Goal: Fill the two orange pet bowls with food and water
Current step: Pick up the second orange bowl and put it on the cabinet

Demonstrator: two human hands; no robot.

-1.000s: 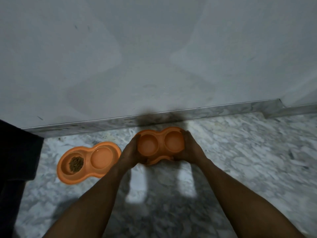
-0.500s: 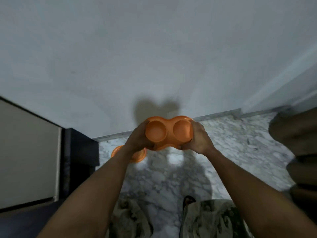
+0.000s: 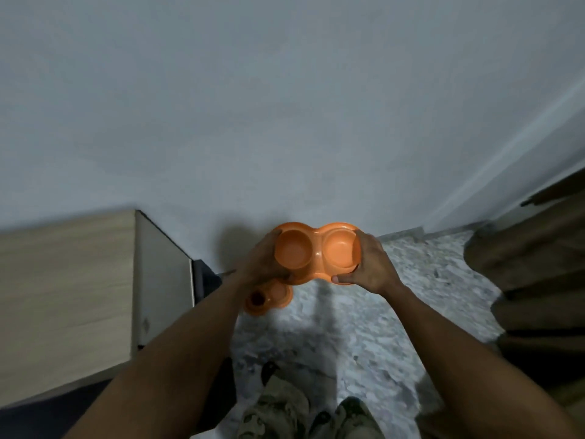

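Orange double pet bowl (image 3: pixel 316 252) was found held in the air before the wall (image 3: pixel 285 122), above the marble floor (image 3: pixel 411 296). Its left end was gripped by the left hand (image 3: pixel 264 264) and its right end by the right hand (image 3: pixel 373 267), fingers curled round the rim. Both wells were seen empty. A second orange bowl (image 3: pixel 274 296) was noted on the floor beneath the left wrist, partly hidden, something dark in one well.
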